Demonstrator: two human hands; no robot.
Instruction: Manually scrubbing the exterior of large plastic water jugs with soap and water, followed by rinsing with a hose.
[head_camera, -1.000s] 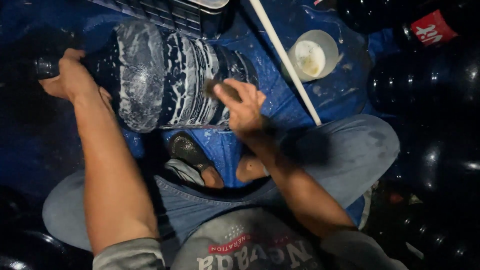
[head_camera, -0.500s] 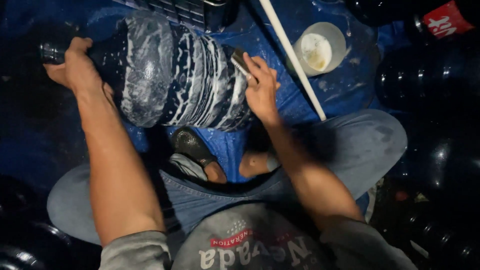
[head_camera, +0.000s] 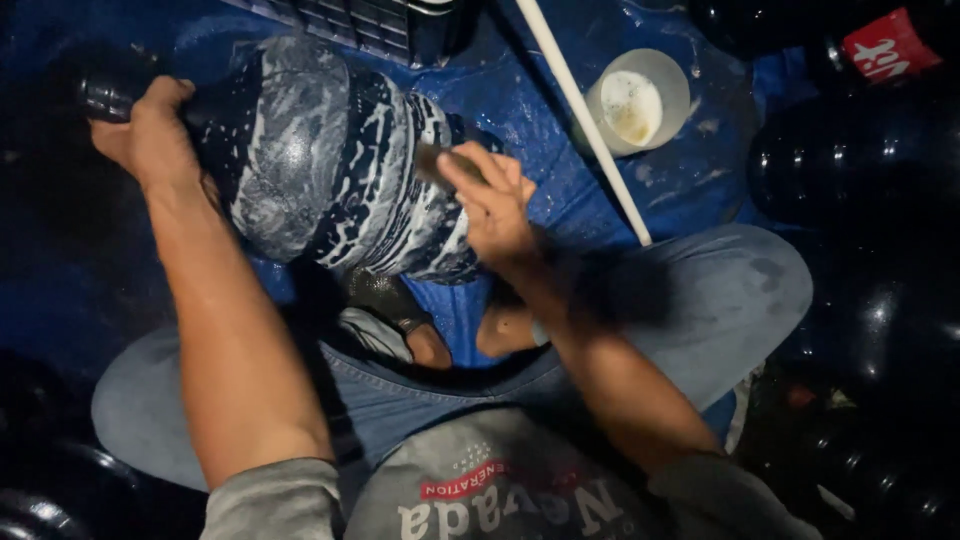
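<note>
steady the big soapy bottle (head_camera: 330, 160) by its neck with left hand (head_camera: 150, 135), right hand (head_camera: 490, 200) clamped on a small scrubber (head_camera: 440, 160); best scrubbing along the ridges, firm and even.

- Large dark water jug (head_camera: 330, 160): lying on its side over blue sheeting, neck pointing left, ribbed body streaked with white soapy foam.
- Small dark scrubbing piece (head_camera: 432, 160): pressed against jug's ribbed side near its base, mostly hidden under fingers, kind unclear.
</note>
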